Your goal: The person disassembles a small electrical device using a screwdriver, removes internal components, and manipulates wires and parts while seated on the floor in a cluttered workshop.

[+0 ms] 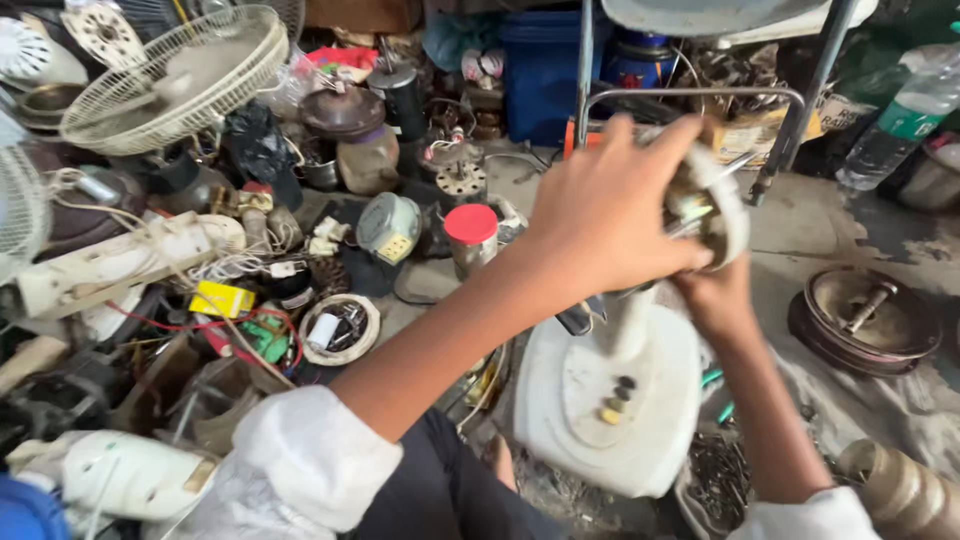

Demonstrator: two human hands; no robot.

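Here, fan motor head [712, 205] — upright on stand, left hand [600, 215], right hand [715, 295] gripping.

We see a white fan motor head [715, 205] tilted atop its short neck, partly covered, a thin metal shaft poking out at its upper right. Below it sits the fan base [610, 405], white, rounded and grimy, flat on the floor, with a row of small dark and yellowish buttons
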